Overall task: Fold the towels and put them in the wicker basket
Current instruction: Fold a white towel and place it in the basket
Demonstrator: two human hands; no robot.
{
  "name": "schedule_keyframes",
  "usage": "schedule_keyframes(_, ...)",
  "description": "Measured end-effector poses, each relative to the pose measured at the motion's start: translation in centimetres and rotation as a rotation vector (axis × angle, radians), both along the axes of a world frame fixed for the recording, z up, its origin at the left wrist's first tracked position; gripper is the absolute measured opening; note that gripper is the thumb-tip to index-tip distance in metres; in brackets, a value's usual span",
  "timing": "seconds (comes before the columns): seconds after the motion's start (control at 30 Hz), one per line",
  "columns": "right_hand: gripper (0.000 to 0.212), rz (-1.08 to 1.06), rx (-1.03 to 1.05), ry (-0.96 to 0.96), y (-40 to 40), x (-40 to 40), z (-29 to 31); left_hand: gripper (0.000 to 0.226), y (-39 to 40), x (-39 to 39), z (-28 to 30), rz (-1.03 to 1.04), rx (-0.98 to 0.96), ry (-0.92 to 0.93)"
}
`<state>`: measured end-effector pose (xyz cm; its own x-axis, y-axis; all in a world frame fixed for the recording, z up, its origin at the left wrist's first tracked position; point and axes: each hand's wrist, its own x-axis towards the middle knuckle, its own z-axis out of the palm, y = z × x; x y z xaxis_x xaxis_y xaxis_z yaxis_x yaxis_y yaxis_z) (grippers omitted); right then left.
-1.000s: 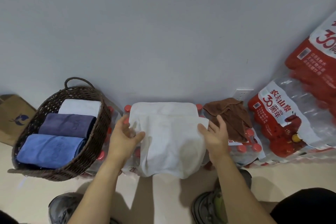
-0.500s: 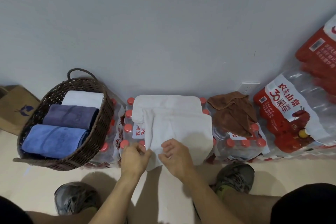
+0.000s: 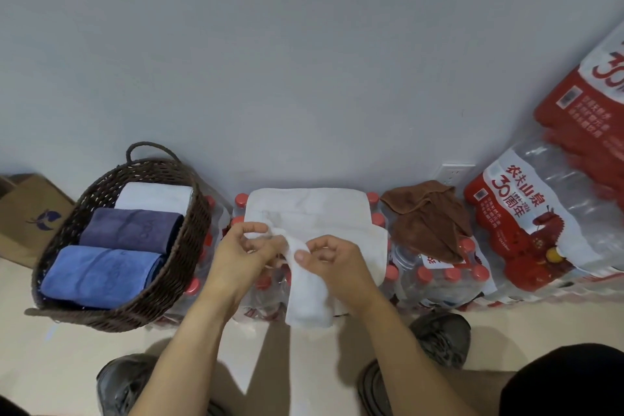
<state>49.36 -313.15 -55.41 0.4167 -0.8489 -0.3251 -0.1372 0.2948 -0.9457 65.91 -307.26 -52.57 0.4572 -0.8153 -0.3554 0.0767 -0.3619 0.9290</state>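
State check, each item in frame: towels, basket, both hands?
white towel: partly folded, lying on water bottle packs
left hand: pinching the white towel
right hand: pinching the white towel
brown towel: crumpled, unfolded
wicker basket: holds three folded towels

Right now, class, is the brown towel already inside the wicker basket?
No. The brown towel lies crumpled on the bottle packs to the right, while the wicker basket holds only white, purple and blue towels.
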Motion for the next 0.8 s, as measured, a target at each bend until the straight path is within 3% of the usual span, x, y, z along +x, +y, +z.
schedule_keyframes(0.07, 0.018, -0.040, 0.005, -0.034, -0.5, -0.2, 1.2, 0.039, 0.0, 0.2, 1.3, -0.172, -0.036, -0.197)
schedule_keyframes(0.17, 0.020, -0.085, 0.004, -0.096, -0.9, -0.6, 2.7, 0.060, 0.0, -0.5, 2.7, -0.406, 0.002, -0.201)
schedule_keyframes(0.23, 0.021, -0.106, -0.022, -0.108, -1.0, -0.7, 3.4, 0.062, -0.1, -1.5, 2.9, -0.445, 0.029, -0.244)
schedule_keyframes(0.33, 0.022, -0.102, -0.043, -0.105, -1.2, -0.9, 4.2, 0.049, -0.3, -2.4, 3.2, -0.321, -0.037, -0.259)
schedule_keyframes(0.57, 0.046, 0.249, -0.116, 0.002, -2.0, -2.7, 7.7, 0.019, -0.7, -3.1, 4.8, 0.037, -0.344, 0.077)
schedule_keyframes(0.8, 0.024, 0.181, -0.123, -0.011, -2.1, -3.1, 9.0, 0.027, -1.0, -3.5, 6.3, -0.040, -0.367, 0.220)
